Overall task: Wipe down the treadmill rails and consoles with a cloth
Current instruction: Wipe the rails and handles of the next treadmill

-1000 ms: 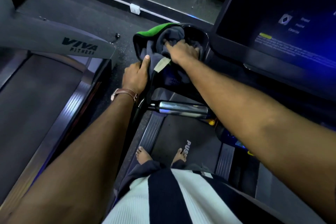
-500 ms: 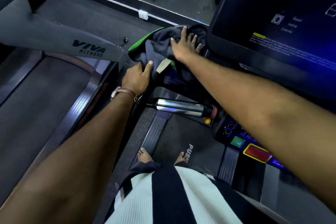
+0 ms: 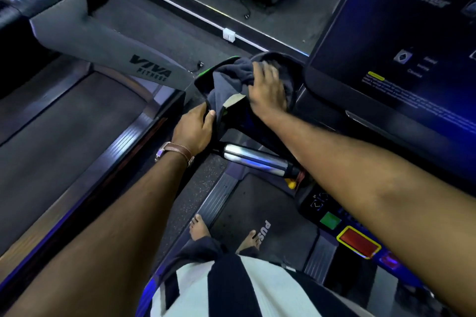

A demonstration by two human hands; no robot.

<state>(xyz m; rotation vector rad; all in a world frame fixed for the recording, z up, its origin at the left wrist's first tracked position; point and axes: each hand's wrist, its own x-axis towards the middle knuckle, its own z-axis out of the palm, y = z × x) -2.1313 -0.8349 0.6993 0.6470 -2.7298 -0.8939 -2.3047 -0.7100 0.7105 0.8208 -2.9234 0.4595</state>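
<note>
A dark grey cloth (image 3: 228,77) with a green edge lies bunched over the left end of the treadmill console, on the black handrail corner (image 3: 293,69). My right hand (image 3: 268,90) lies flat on the cloth with straight fingers and presses it down. My left hand (image 3: 193,128) grips the lower left edge of the cloth and the rail beneath, thumb up against the fabric. The lit console screen (image 3: 401,41) fills the upper right. A chrome grip bar (image 3: 255,159) juts out just below my hands.
A neighbouring treadmill with a grey "VIVA FITNESS" upright (image 3: 108,49) and dark belt (image 3: 59,131) stands at the left. Green and red console buttons (image 3: 358,242) sit under my right forearm. My bare feet (image 3: 201,229) stand on the belt below.
My right hand has slid down and to the right over the cloth, from the top of the rail corner toward the console edge. My left hand keeps its hold on the cloth's lower edge.
</note>
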